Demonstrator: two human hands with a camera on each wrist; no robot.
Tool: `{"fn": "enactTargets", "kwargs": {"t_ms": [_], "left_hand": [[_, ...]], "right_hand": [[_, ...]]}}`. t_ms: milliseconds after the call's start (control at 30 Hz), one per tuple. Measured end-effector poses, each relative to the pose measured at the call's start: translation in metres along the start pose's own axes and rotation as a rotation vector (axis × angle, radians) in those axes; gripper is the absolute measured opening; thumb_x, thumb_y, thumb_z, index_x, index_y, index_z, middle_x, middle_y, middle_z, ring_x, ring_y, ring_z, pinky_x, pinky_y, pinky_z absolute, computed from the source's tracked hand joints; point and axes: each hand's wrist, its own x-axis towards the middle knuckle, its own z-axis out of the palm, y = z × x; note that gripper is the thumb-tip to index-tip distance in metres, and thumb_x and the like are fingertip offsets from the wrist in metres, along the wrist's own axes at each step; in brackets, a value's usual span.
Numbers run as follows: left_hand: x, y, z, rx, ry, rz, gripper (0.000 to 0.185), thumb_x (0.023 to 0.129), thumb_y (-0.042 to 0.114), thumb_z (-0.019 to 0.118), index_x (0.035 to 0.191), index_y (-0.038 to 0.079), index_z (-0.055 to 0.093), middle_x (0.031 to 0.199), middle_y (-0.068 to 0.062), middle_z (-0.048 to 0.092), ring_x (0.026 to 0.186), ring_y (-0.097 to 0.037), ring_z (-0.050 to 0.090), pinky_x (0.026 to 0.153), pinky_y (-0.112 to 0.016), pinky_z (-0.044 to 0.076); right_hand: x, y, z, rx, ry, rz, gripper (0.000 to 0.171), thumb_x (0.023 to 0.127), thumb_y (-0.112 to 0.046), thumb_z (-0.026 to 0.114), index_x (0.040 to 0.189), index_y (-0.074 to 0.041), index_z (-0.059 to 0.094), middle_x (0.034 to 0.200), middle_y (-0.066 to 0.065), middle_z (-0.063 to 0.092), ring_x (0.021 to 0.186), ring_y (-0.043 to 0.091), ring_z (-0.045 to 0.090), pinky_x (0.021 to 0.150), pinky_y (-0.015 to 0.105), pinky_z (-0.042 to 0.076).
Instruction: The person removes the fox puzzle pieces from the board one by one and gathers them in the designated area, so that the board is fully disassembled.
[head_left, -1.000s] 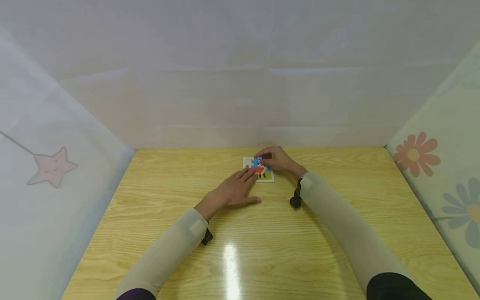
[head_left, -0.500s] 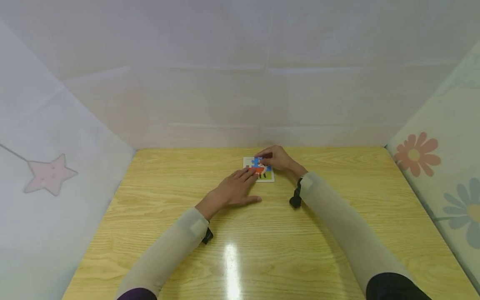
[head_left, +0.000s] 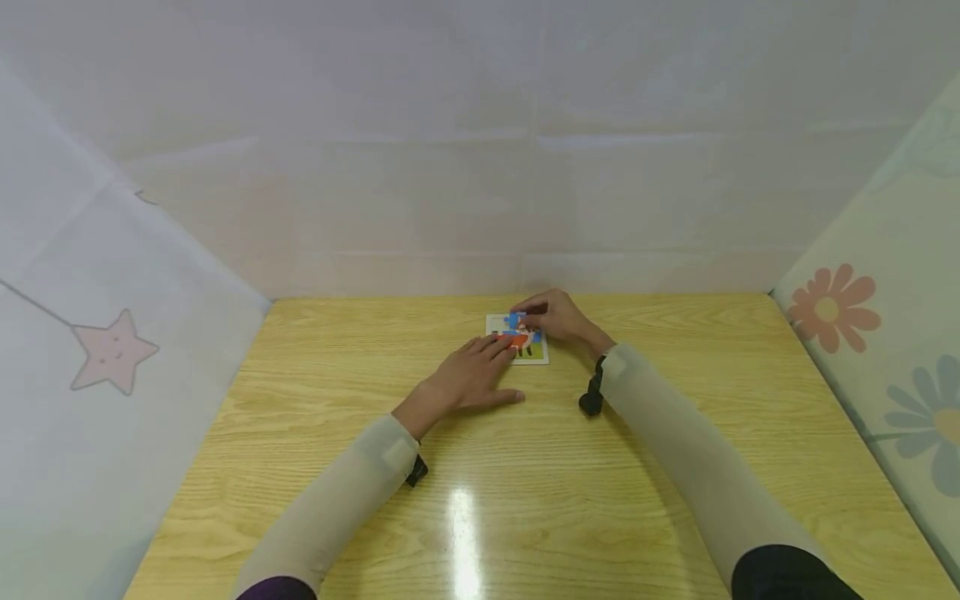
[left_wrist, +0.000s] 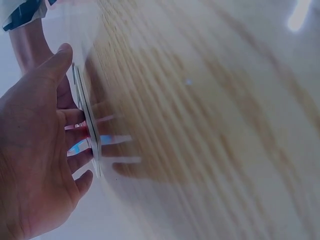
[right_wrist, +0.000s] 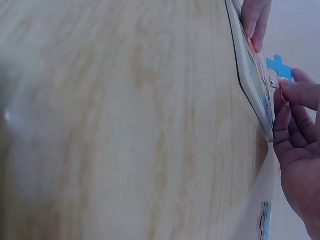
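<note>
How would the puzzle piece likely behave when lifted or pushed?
The piece looks stiff, jutting out from the right hand without drooping. It is probably light, being small beside that hand. Its flat face suggests it would hardly roll.

My forearms [head_left: 330,508] slant inward, left grip [head_left: 472,375] laying straight fingers on the near left side of the puzzle board [head_left: 492,321], right grip [head_left: 561,318] pinching over its far right corner.
</note>
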Motion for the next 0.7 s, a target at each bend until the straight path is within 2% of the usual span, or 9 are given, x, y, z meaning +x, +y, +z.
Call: {"fn": "enactTargets", "kwargs": {"t_ms": [167, 400, 500, 700], "left_hand": [[-0.002, 0.000, -0.001, -0.003, 0.004, 0.004, 0.092, 0.103, 0.078, 0.036, 0.169, 0.014, 0.029, 0.177, -0.008, 0.018, 0.162, -0.032, 0.022, 0.131, -0.049, 0.022], [-0.004, -0.001, -0.001, -0.012, -0.011, 0.008, 0.093, 0.104, 0.077, 0.034, 0.170, 0.014, 0.024, 0.178, -0.008, 0.016, 0.163, -0.031, 0.017, 0.132, -0.048, 0.019], [-0.006, -0.002, -0.002, -0.026, -0.022, 0.008, 0.092, 0.104, 0.076, 0.035, 0.171, 0.013, 0.023, 0.178, -0.007, 0.014, 0.164, -0.030, 0.015, 0.132, -0.048, 0.019], [-0.008, -0.004, -0.003, -0.039, -0.036, 0.011, 0.092, 0.105, 0.075, 0.035, 0.171, 0.013, 0.021, 0.178, -0.007, 0.012, 0.164, -0.029, 0.013, 0.132, -0.047, 0.018]], "right_hand": [[-0.001, 0.001, -0.001, 0.048, 0.000, -0.009, 0.024, 0.099, -0.006, 0.075, 0.123, -0.005, 0.080, 0.118, 0.013, 0.079, 0.097, 0.025, 0.075, 0.085, 0.035, 0.060], [-0.001, -0.001, -0.006, 0.107, 0.010, 0.027, 0.024, 0.100, -0.008, 0.075, 0.123, -0.008, 0.080, 0.121, 0.012, 0.077, 0.104, 0.026, 0.073, 0.088, 0.037, 0.060], [-0.003, -0.003, -0.010, 0.131, 0.010, 0.014, 0.024, 0.100, -0.009, 0.075, 0.124, -0.007, 0.080, 0.124, 0.013, 0.076, 0.107, 0.027, 0.073, 0.090, 0.038, 0.060], [-0.007, -0.007, -0.018, 0.130, 0.002, -0.020, 0.026, 0.100, -0.008, 0.075, 0.125, -0.003, 0.078, 0.127, 0.015, 0.075, 0.113, 0.028, 0.071, 0.094, 0.032, 0.058]]}}
